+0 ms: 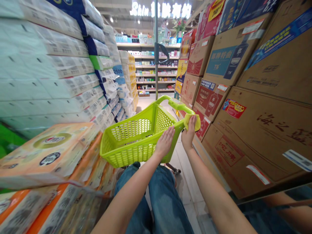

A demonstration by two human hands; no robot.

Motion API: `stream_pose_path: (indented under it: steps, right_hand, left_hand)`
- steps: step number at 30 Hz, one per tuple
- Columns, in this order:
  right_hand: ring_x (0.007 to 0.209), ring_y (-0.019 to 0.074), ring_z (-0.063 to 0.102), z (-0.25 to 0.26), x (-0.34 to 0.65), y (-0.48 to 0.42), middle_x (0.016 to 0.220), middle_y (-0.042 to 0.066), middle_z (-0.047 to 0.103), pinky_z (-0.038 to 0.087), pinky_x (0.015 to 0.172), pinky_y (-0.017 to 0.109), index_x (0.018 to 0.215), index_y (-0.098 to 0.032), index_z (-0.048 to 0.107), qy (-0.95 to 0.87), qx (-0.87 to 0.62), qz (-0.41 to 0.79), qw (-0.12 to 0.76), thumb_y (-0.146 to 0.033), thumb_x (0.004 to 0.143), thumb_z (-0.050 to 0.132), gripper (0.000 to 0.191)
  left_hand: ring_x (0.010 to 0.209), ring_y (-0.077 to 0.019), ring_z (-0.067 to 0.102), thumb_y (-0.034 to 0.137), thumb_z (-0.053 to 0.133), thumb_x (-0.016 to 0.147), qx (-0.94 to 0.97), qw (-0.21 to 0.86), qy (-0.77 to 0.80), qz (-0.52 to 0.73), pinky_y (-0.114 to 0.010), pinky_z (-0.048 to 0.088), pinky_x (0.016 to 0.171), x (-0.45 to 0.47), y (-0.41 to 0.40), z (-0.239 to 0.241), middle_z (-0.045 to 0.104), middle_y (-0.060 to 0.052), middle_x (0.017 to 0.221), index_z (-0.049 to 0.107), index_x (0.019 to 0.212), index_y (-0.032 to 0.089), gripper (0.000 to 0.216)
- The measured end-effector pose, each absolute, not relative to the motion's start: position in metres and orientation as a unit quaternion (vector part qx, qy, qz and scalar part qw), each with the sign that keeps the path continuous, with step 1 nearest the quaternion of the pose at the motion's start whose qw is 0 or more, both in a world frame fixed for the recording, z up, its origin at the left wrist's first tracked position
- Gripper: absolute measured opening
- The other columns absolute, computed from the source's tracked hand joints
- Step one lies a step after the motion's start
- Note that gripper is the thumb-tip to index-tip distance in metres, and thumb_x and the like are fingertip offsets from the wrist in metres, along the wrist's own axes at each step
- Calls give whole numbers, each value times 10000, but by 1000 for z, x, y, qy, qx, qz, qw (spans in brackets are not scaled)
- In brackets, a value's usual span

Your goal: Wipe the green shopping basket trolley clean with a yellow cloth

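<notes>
A bright green plastic shopping cart (pixel 133 152) with perforated basket walls stands crosswise in front of my legs, its basket holding nothing I can see. My left hand (pixel 165 140) lies on the near upper rim, fingers stretched out flat along it. At the handle end, my right hand (pixel 189 133) presses a yellow cloth (pixel 197 123) against the corner where the handle (pixel 180 105) joins the basket. Part of the cloth shows beyond the fingers; the rest is hidden. A castor wheel (pixel 178 171) shows below the basket.
Stacked tissue packs (pixel 65 65) rise on the left, with orange tissue packs (pixel 46 152) close by my left arm. Cardboard cartons (pixel 268 130) wall the right side. A thin pole (pixel 156 74) stands behind the cart, and stocked shelves (pixel 143 66) cross the aisle's far end.
</notes>
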State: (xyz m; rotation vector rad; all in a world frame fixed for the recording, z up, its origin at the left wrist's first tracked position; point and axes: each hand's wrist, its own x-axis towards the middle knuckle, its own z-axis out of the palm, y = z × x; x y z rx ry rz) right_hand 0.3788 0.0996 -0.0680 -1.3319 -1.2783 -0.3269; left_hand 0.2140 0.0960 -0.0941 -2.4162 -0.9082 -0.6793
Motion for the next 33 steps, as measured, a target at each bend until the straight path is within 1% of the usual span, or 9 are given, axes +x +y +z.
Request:
stream_pose_path:
  steps: [3, 7, 10, 15, 19, 23, 27, 29, 33]
  right_hand:
    - [1554, 174, 24, -66, 375, 101, 1693, 3, 38, 140, 1266, 493, 1606, -246, 26, -533, -588, -141, 592, 31, 764, 296, 926]
    - [1553, 206, -1, -112, 348, 80, 1692, -8, -29, 161, 1249, 569, 1595, -285, -47, -615, -560, -127, 540, 25, 813, 279, 902]
    - [1551, 203, 44, -133, 343, 69, 1693, -2, 3, 210, 1244, 553, 1594, -301, -27, -652, -543, -114, 517, 27, 834, 267, 879]
    - [1552, 194, 47, -85, 379, 88, 1693, 14, 40, 155, 1259, 498, 1604, -259, 36, -597, -557, -114, 566, -6, 857, 282, 827]
    - [1553, 186, 17, -55, 391, 103, 1691, 15, 58, 106, 1263, 503, 1605, -245, 59, -529, -578, -119, 610, -12, 854, 293, 820]
    - [1552, 202, -8, -98, 358, 86, 1691, 5, -25, 133, 1254, 548, 1598, -271, -26, -593, -561, -116, 566, -5, 862, 284, 842]
    - [1549, 192, 66, -142, 338, 66, 1691, -15, 36, 223, 1240, 539, 1593, -329, 3, -654, -537, -105, 522, 11, 864, 272, 848]
    - [1548, 189, 68, -135, 348, 69, 1691, -9, 53, 217, 1242, 527, 1596, -318, 16, -644, -539, -108, 533, 17, 857, 267, 849]
    - [1551, 187, 64, -81, 390, 95, 1690, 15, 76, 145, 1255, 504, 1603, -250, 81, -571, -559, -123, 588, 3, 831, 295, 841]
  left_hand:
    - [1537, -227, 38, 74, 377, 874, -880, 238, -329, -246, -392, 241, 1252, 214, 96, -93, 112, -119, 1664, 157, 1565, 19, 727]
    - [1537, -231, 52, 99, 363, 904, -877, 240, -333, -248, -395, 262, 1246, 215, 94, -92, 123, -121, 1662, 164, 1562, 9, 693]
    - [1539, -225, 62, 109, 362, 913, -876, 243, -334, -248, -387, 262, 1246, 215, 94, -91, 116, -114, 1664, 156, 1565, 14, 690]
    - [1540, -228, 63, 78, 378, 878, -876, 245, -333, -247, -388, 261, 1244, 214, 95, -93, 110, -117, 1664, 159, 1564, 13, 723]
    - [1541, -225, 57, 76, 390, 863, -879, 239, -332, -246, -394, 258, 1246, 215, 96, -93, 111, -121, 1665, 151, 1566, 16, 746]
    - [1540, -222, 65, 85, 382, 871, -878, 230, -335, -251, -399, 260, 1246, 215, 95, -93, 120, -125, 1664, 145, 1568, 21, 739]
    - [1540, -227, 64, 109, 375, 896, -879, 234, -328, -254, -395, 251, 1249, 213, 94, -92, 113, -122, 1664, 159, 1566, 18, 710]
    - [1540, -231, 61, 104, 381, 889, -880, 241, -326, -247, -392, 248, 1249, 212, 94, -91, 104, -124, 1665, 157, 1564, 10, 717]
    - [1538, -232, 69, 83, 405, 857, -881, 250, -329, -232, -394, 251, 1247, 212, 96, -91, 98, -143, 1663, 150, 1562, 4, 754]
